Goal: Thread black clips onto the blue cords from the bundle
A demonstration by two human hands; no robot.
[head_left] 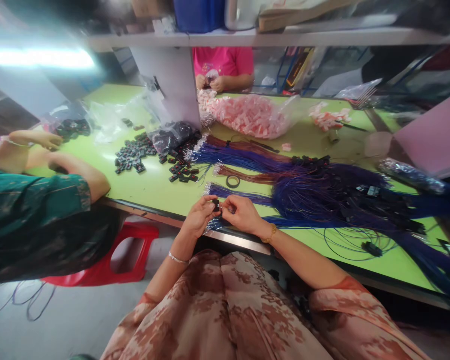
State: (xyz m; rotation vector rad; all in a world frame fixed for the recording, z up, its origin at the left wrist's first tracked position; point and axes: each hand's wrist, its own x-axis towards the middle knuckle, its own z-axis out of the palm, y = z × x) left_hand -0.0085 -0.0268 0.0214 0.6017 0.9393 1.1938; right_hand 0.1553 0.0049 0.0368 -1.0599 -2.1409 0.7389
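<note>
At the table's front edge my left hand pinches a small black connector housing between thumb and fingers. My right hand is closed right beside it, its fingertips pressed together at the housing's right side. What the right fingers grip is too small to make out, though a thin wire end seems to be there. Just below and behind the hands lie blue wires with silvery terminal ends. Beyond them is a bundle of purple wires, and a black tape ring lies flat behind my hands.
Loose black housings are heaped at left centre beside a bag of black parts. A large bag of pink parts lies behind the wires. A co-worker's arm is at left, above a red stool. A shelf spans overhead.
</note>
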